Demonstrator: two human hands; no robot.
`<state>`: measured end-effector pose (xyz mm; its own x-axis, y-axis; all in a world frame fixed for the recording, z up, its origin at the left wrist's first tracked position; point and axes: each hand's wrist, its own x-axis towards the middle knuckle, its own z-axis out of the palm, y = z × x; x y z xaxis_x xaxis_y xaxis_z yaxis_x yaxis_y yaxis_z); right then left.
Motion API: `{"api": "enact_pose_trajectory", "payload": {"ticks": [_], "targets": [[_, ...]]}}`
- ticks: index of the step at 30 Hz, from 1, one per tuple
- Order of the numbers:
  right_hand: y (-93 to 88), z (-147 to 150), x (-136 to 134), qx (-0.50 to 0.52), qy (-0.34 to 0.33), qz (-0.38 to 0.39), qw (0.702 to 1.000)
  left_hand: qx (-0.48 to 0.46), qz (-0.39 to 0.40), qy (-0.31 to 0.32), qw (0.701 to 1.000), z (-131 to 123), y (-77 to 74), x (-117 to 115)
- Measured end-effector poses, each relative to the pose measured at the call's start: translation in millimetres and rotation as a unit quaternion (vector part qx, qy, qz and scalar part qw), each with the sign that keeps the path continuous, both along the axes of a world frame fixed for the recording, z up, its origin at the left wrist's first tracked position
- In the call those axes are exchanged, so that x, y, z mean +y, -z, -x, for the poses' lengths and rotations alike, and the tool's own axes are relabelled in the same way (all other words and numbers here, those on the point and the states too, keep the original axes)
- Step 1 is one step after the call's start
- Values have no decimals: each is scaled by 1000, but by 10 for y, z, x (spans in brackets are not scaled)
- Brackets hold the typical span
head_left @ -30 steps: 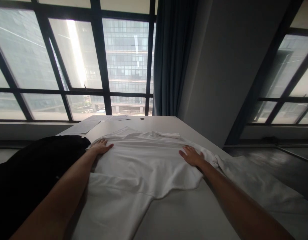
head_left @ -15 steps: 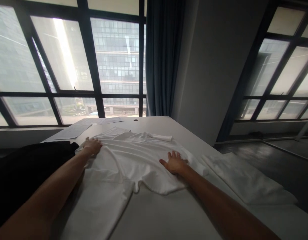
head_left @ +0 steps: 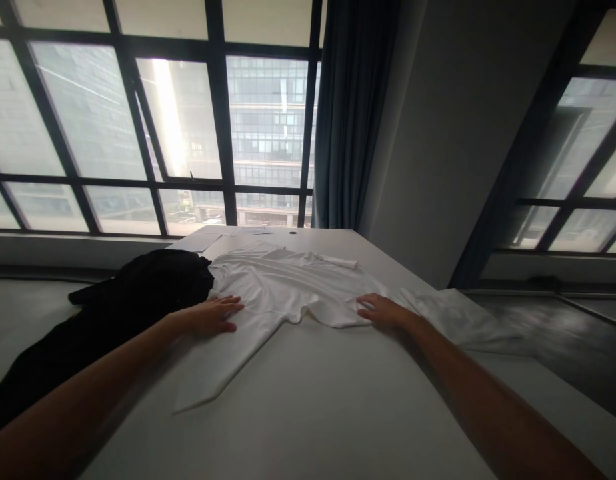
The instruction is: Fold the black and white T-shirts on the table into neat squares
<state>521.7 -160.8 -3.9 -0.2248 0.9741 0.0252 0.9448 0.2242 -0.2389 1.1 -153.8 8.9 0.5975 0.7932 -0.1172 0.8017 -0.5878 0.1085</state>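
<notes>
A white shirt point(head_left: 288, 280) lies spread and wrinkled on the white table point(head_left: 333, 400), its near edge rising in small folds. One long flap of white cloth point(head_left: 213, 373) reaches from its left side toward me. My left hand point(head_left: 221, 315) rests on the cloth at the near left, palm down, fingers stretched out. At the near right edge of the shirt is my right hand point(head_left: 383, 311), fingers slightly bent and apart, touching the fabric without visibly gripping it.
Black cloth point(head_left: 158, 287) is heaped along the table's left side. Another white cloth point(head_left: 468, 320) lies at the right edge. Paper sheets point(head_left: 201, 242) and a round cable hole point(head_left: 293, 233) are at the far end, before windows and a blue curtain point(head_left: 355, 133).
Both hands have drawn back toward me along the shirt, the left one from its far left side to the near flap. The view has turned left, showing more black cloth.
</notes>
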Motion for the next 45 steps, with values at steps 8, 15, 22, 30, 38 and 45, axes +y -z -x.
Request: {"api": "enact_pose_trajectory", "payload": {"ticks": [8, 15, 22, 30, 38, 45], "targets": [[-77, -255, -372, 51, -25, 10, 998, -64, -66, -50, 995, 287, -171, -339], [-208, -158, -377, 48, 77, -150, 984, -99, 76, -20, 992, 349, -252, -569], [-336, -453, -410, -8, 152, -253, 955, -79, -19, 24, 996, -279, -246, -804], [-284, -511, -431, 60, 58, -13, 996, -199, 122, 29, 972, 87, -457, -797], [20, -582, -288, 1, 63, -75, 995, -72, 51, 12, 996, 224, -270, -660], [57, -464, -148, -36, 69, -147, 986, -88, -5, 31, 996, 118, -204, -633]]}}
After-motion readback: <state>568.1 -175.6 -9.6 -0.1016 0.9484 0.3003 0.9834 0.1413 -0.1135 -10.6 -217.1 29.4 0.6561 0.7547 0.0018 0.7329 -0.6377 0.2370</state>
